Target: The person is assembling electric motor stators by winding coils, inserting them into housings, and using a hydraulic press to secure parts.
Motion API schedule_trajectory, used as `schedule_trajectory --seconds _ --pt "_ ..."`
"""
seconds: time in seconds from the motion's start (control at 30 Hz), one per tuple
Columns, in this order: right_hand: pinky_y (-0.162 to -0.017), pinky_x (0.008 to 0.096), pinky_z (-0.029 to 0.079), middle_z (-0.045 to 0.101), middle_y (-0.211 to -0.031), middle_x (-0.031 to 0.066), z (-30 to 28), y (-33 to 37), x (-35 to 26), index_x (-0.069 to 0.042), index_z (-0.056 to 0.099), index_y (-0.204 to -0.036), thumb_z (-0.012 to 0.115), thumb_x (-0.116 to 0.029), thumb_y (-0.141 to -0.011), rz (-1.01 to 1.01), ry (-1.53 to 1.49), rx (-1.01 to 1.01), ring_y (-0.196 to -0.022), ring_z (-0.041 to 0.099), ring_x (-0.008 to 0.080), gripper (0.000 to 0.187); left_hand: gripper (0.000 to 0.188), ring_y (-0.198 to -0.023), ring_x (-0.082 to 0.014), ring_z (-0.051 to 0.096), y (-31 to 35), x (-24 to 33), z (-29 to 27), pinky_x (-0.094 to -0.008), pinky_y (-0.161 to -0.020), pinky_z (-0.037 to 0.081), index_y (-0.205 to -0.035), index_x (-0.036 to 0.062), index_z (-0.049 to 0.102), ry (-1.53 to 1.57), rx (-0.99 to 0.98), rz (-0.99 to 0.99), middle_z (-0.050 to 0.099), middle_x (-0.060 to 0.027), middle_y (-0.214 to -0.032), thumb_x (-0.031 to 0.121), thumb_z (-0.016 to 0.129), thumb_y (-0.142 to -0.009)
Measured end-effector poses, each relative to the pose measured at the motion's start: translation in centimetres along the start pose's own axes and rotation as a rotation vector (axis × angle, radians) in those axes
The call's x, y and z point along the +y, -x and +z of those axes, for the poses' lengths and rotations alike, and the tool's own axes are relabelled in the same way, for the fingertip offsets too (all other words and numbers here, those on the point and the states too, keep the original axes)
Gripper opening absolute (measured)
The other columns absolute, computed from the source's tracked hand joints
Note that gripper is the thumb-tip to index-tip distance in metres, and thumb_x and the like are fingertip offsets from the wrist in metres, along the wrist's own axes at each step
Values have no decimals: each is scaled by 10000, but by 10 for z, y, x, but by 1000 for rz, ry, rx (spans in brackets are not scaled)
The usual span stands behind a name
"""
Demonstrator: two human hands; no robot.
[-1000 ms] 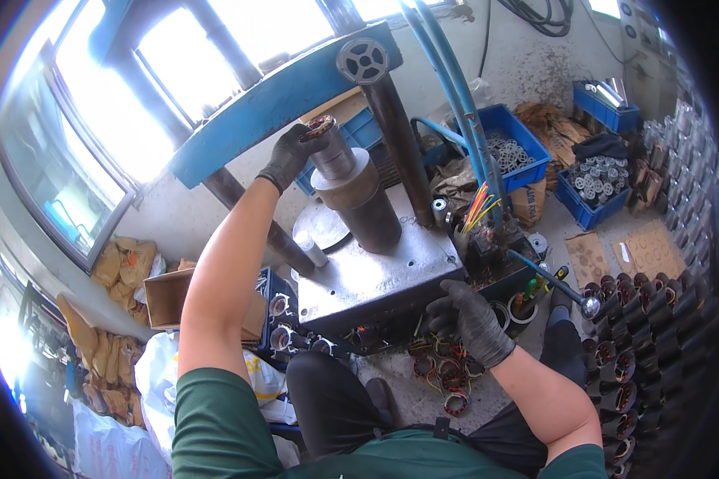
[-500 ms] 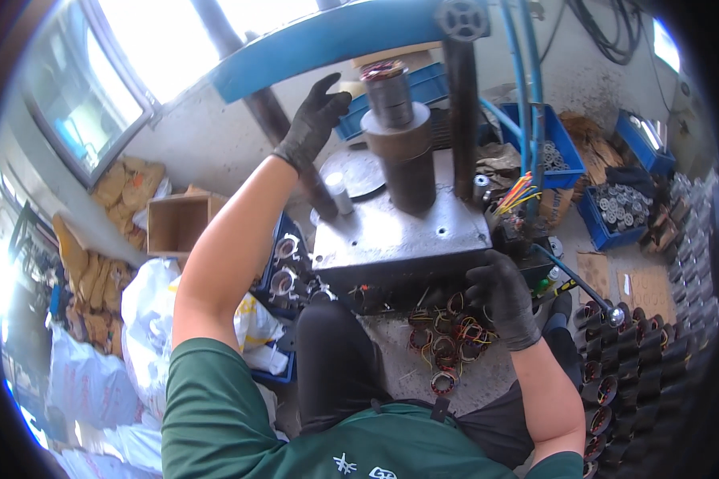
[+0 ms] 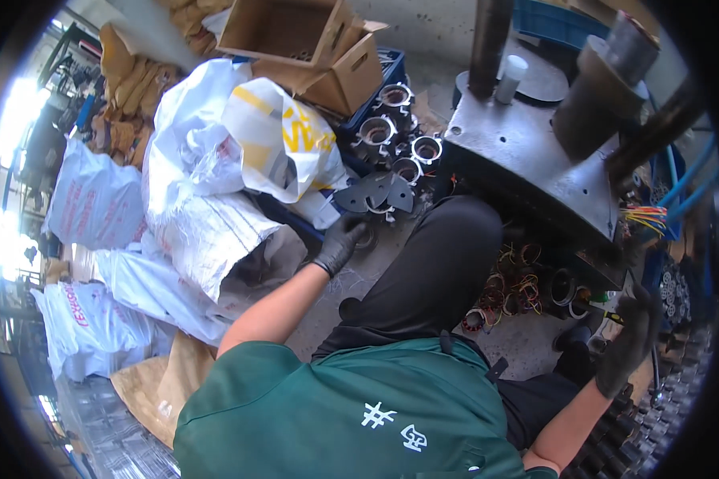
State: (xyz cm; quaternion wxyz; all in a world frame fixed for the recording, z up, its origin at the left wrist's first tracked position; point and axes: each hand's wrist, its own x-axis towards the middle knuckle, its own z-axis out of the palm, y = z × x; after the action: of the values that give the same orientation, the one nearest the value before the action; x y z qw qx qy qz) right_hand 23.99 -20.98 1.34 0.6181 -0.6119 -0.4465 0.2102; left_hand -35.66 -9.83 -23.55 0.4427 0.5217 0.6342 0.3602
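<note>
My left hand [image 3: 342, 244], in a dark glove, reaches down at the left of my knee, holding nothing that I can see. Its fingertips are beside a dark round ring [image 3: 366, 238] on the floor; whether they touch it I cannot tell. Just beyond lie grey flat plates with holes [image 3: 367, 194] and several ring-shaped metal castings [image 3: 377, 130]. My gloved right hand [image 3: 631, 339] is raised at the right, blurred, its fingers apart and nothing visible in them. The press table [image 3: 527, 152] carries a thick steel cylinder [image 3: 591, 108] with a wire-wound metal core [image 3: 633, 48] on top.
White sacks [image 3: 196, 168] and a cardboard box [image 3: 347, 76] crowd the left side. Wired stator rings [image 3: 495, 299] lie on the floor under the press. Stacked dark metal parts [image 3: 683, 391] fill the lower right. A small pale cylinder [image 3: 513, 76] stands near a press post.
The view has swung left and down. My left hand has moved from beside the press cylinder down to the castings on the left. My right hand remains at the right, beside the press.
</note>
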Motion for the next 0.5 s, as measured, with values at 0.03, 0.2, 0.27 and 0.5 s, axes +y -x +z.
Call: schedule_trajectory --seconds 0.03,0.2,0.27,0.5 --pt "-916 337 544 659 -1336 142 -3 7 -4 38 619 -1376 574 -197 -1055 -303 302 -24 -1036 673 210 400 484 -1170 -281 687 17 -27 1 -384 -1039 515 -1374 16 627 -13 12 -93 716 -183 -1277 279 720 -978" --pt "-970 374 575 660 -1320 234 -55 36 -58 130 585 -1359 420 -157 -1134 -812 717 163 -1179 667 316 400 590 -1159 -324 697 69 -128 22 -393 -1028 528 -1424 38 606 -188 26 -398 711 -218 -1271 309 736 -916" --pt "-943 378 577 694 -1272 245 -115 54 -49 83 560 -1435 416 -199 -1131 -675 367 289 -1103 705 307 439 632 -1153 -342 699 76 -146 20 -400 -1027 529 -1438 51 598 -231 -19 -466 710 -222 -1270 346 742 -897" --pt "-924 396 581 695 -1276 228 -163 52 -52 8 601 -1415 411 -270 -1153 -1100 1552 348 -1136 708 338 427 740 -1376 -442 510 135 -150 22 -536 -1158 417 -1431 121 614 -684 -275 -159 510 -248 -1520 435 807 -789"
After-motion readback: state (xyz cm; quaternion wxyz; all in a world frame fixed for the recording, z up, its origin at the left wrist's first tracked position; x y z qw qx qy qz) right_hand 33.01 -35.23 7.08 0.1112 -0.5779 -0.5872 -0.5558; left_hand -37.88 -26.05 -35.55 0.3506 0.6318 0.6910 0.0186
